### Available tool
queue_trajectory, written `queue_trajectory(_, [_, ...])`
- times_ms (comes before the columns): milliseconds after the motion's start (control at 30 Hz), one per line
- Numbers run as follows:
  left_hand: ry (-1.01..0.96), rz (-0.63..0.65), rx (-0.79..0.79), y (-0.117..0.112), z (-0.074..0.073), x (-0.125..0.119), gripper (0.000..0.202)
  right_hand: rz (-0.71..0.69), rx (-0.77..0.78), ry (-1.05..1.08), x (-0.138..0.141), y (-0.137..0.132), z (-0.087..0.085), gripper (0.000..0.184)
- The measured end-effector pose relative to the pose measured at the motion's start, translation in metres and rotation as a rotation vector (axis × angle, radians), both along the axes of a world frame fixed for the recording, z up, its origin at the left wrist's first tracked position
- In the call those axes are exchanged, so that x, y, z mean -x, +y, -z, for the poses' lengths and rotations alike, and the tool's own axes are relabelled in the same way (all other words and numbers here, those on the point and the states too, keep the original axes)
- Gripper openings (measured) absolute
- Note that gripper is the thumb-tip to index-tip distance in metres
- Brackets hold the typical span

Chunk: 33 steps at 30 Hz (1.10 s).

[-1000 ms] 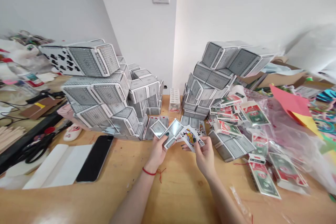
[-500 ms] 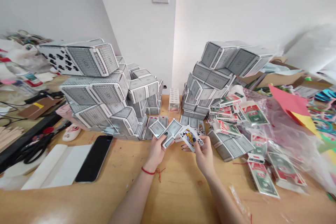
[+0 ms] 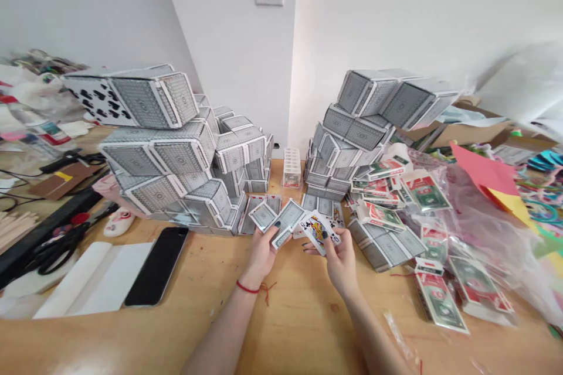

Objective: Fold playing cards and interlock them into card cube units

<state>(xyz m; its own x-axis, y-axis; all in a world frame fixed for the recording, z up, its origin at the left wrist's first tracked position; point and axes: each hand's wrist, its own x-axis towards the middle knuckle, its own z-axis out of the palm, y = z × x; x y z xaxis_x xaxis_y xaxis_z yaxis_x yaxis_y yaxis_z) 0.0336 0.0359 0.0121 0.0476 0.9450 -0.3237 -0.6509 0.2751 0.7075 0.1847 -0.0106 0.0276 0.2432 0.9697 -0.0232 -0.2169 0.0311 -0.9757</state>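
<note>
The left hand (image 3: 263,256) is pinching gray-backed playing cards (image 3: 285,221) and the right hand (image 3: 342,261) is pinching a picture card (image 3: 316,232), so the hands are apart, holding cards up over the table (image 3: 303,328) near tall card stacks (image 3: 153,158).

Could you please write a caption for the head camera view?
Left hand and right hand hold playing cards before stacked card decks on a wooden table.

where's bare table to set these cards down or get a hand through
Bare wood of the tan wooden table shows just below your left hand and right hand, which hold playing cards. Another patch lies between the black smartphone and your left forearm. Crowded: behind the hands, grey-backed card stacks; rightward, red-and-green card packs.
</note>
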Motion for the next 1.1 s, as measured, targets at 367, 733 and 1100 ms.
queue_trajectory(367, [-0.004, -0.003, -0.092, -0.002, 0.000, 0.001, 0.038, -0.282, 0.049, 0.053, 0.005, -0.001, 0.006, 0.031])
queue_trajectory(733, [0.138, 0.040, -0.138, -0.004, -0.011, 0.008, 0.023, -0.414, 0.098, 0.011, 0.000, -0.001, 0.014, 0.027])
queue_trajectory(1100, [0.347, 0.087, -0.222, -0.010, -0.028, 0.003, 0.014, -0.322, 0.066, -0.028, 0.004, 0.002, 0.020, 0.025])
